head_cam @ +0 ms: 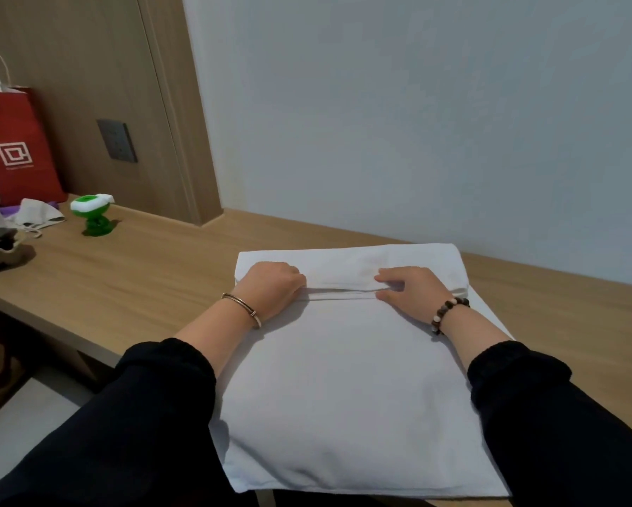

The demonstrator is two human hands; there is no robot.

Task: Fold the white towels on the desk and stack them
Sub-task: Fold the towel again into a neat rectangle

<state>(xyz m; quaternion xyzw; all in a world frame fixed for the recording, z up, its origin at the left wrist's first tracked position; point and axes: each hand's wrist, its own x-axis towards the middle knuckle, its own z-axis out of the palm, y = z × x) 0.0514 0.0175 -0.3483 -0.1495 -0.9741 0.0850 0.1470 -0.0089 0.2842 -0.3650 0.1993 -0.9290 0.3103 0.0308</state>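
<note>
Pale wall meets a wooden desk (pixel 153 272), and 1 white towel (pixel 343 378) lies flat across its near half, the near edge hanging a little past the desk front at 6 o'clock. Its far end, at 12 o'clock, is turned back toward the person as a narrow flap (pixel 343 261). The left hand (pixel 270 287) sits at the flap's 9 o'clock end with fingers curled onto the hem. The right hand (pixel 409 290) pinches the same hem between thumb and forefinger toward 3 o'clock.

By my reading, only the 1st fold of this towel is in hand; most of the cloth is unfolded, and no finished stack shows. A layer peeks out under the right wrist, but I cannot tell whether it is a 2nd towel.

At 10 o'clock stand a red paper bag (pixel 14 151) and a green plastic stand (pixel 93 214).
</note>
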